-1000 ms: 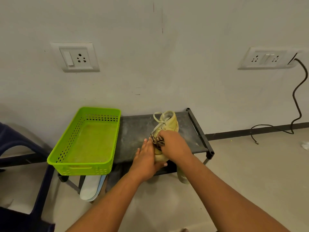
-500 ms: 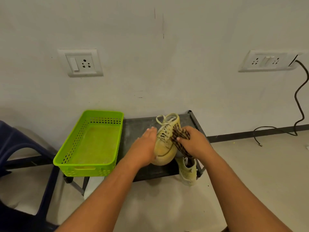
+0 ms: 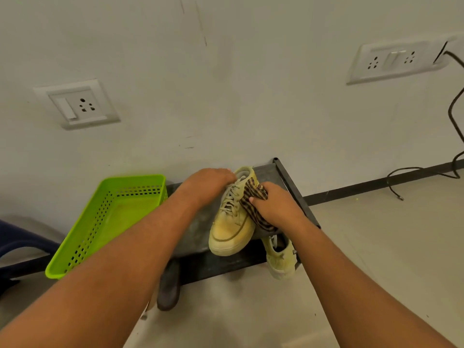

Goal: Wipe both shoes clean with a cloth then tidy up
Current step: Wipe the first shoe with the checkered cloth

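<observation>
Brown-striped cloth (image 3: 253,197), gripped in the right hand (image 3: 278,208), should rub firmly along the yellow shoe (image 3: 231,229) while the left hand (image 3: 208,184) curls fingers over its collar.

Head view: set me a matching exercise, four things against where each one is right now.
Things:
1 green basket
2 checked cloth
3 second shoe
4 left hand

Places:
A lower down, by the rack's right front corner
B holding the yellow shoe at its collar
C on the rack's left end
D gripped in the right hand, against the yellow shoe's side

Pairs: 1-C; 2-D; 3-A; 4-B
</observation>
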